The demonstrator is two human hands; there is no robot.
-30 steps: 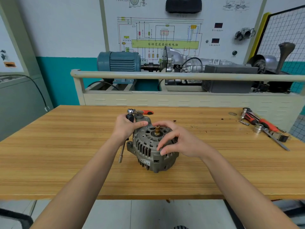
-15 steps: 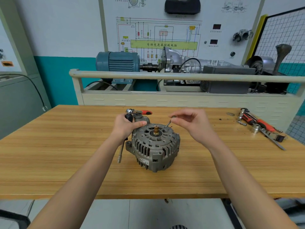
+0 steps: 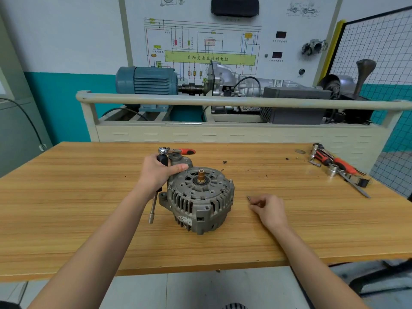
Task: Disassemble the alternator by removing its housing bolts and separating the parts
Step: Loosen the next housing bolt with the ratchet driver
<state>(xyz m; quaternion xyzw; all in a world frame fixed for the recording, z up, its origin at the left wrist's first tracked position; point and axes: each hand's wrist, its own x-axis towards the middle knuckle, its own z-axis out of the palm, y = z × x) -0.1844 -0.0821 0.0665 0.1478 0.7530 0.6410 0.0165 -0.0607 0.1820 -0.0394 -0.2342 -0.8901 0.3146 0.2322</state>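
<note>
the wooden worktop runs across the view. the left hand rests against the upper left of the alternator, thumb laid over the housing edge, its fingers curled in a grip round the black handle of a nut driver whose metal shaft slants down to the worktop just left of the housing. behind that hand lies a ratchet with a red handle. the alternator sits near the middle of the worktop, brass-coloured shaft end pointing up. to its right, apart from it, the right hand lies low on the wood, fingertips pinching a small bolt. at the far right edge, well apart, lies a loose cluster of tools: sockets, red-handled pieces and a file-like bar. no containers show on the worktop.
</note>
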